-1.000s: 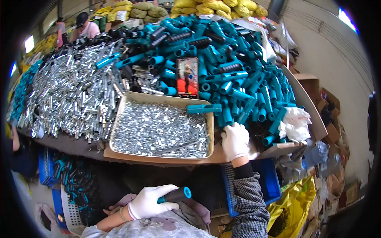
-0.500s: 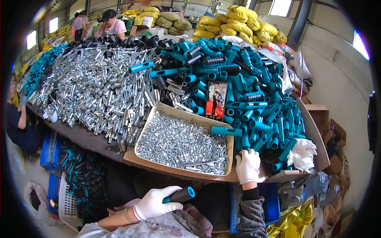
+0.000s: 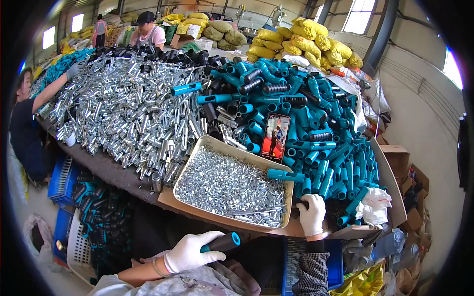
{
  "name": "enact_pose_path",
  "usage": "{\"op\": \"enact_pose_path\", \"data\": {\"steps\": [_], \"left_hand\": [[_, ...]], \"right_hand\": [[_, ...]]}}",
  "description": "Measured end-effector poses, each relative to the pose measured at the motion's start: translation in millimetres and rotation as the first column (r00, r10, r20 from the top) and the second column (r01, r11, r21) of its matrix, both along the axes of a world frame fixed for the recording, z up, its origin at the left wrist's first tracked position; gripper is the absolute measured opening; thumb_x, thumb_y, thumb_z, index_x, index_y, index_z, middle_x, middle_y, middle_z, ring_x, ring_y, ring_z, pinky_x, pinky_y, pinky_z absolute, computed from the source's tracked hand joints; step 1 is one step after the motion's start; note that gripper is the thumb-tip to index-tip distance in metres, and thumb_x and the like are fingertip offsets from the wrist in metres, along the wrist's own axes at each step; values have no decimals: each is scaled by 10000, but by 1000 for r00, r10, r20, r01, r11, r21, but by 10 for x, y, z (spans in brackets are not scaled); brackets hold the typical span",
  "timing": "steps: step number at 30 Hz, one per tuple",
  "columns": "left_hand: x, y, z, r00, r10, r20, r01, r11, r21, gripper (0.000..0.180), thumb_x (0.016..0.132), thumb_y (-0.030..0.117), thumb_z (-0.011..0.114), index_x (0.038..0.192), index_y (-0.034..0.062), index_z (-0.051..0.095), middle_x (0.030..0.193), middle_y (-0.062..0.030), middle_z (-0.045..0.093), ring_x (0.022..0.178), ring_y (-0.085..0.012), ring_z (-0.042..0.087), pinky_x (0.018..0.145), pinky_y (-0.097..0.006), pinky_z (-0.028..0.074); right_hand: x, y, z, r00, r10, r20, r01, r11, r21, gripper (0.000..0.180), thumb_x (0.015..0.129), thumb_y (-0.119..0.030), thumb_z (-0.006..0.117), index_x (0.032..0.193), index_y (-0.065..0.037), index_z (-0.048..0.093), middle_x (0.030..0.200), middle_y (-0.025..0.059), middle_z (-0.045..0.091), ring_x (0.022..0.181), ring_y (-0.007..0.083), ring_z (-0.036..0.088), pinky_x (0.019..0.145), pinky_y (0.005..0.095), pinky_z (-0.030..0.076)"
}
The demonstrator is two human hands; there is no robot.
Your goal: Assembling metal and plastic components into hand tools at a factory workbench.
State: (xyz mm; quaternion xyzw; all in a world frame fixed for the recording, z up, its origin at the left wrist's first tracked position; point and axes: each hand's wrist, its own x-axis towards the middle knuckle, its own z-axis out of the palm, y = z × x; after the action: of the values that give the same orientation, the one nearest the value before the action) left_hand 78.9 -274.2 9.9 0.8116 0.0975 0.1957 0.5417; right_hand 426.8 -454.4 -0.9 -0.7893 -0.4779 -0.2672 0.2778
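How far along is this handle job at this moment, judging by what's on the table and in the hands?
Done: dark handles fill the basket below the table edge. In hand: the left hand grips a black handle with a teal end; the right hand reaches into the teal tube pile. Left: most of it, with the tray of small metal parts and the silver tube heap full.

Tray of small metal parts (image 3: 232,190) near on the counter (image 3: 106,167), metal tube heap (image 3: 123,108) far left, plastic handle pile (image 3: 306,128) right, phone (image 3: 275,137) propped just behind tray, crates (image 3: 61,180) below left.
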Motion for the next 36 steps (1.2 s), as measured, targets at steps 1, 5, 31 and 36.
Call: {"op": "enact_pose_path", "data": {"steps": [1, 5, 31, 36], "left_hand": [[8, 4, 6, 1000, 0, 13, -1, 1000, 10, 536, 820, 305, 817, 1247, 55, 613, 886, -153, 711, 789, -279, 723, 723, -328, 548], [17, 0, 8, 1000, -5, -16, 5, 1000, -4, 531, 819, 293, 817, 1250, 60, 612, 880, -149, 712, 785, -272, 724, 717, -327, 547], [-44, 305, 142, 998, -37, 55, 8, 889, 458, 563, 760, 384, 826, 1177, 45, 658, 930, -136, 717, 779, -309, 717, 663, -351, 577], [35, 204, 95, 993, 30, 115, -54, 976, 211, 600, 708, 267, 878, 1180, -19, 642, 996, -202, 707, 883, -344, 720, 770, -351, 565]], "right_hand": [[15, -20, -28, 1000, -1, 1, 1, 1000, 0, 236, 705, -94, 785, 861, -82, 608, 844, 76, 638, 815, 325, 595, 741, 429, 462], [7, -32, -76, 997, -81, 7, 81, 996, 37, 182, 747, -112, 750, 860, -81, 611, 840, 79, 631, 825, 314, 594, 758, 415, 463], [-1723, 699, 679, 726, 538, -428, -574, 817, 53, 124, 882, -77, 645, 1003, -65, 671, 827, 124, 696, 724, 314, 682, 652, 391, 528], [-1688, 832, 783, 672, 557, -488, -662, 747, -60, 146, 920, -170, 643, 1039, -87, 665, 792, 130, 687, 709, 328, 681, 636, 399, 533]]}}
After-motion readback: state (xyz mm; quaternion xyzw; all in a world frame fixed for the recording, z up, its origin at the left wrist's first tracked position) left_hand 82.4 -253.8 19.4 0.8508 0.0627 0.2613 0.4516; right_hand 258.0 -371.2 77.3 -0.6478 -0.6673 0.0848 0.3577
